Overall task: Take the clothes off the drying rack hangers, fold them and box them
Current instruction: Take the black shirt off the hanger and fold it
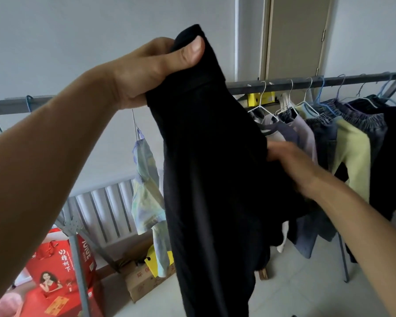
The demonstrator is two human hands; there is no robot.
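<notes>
Left hand (146,69) pinches the top edge of the black garment (210,179), thumb over the fabric, held high, probably so it hangs flat for folding. Right hand (290,165), blurred, is at its side edge; can't tell if it's gripping. Cloth is soft, matte, limp. Behind the right hand: wire hangers (304,100) on the grey metal rack bar (284,84) carrying clothes. Cardboard box (144,284) on the floor below.

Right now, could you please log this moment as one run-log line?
left hand: grips black garment top | right hand: blurred, at its side | drying rack: clothes still hung
</notes>
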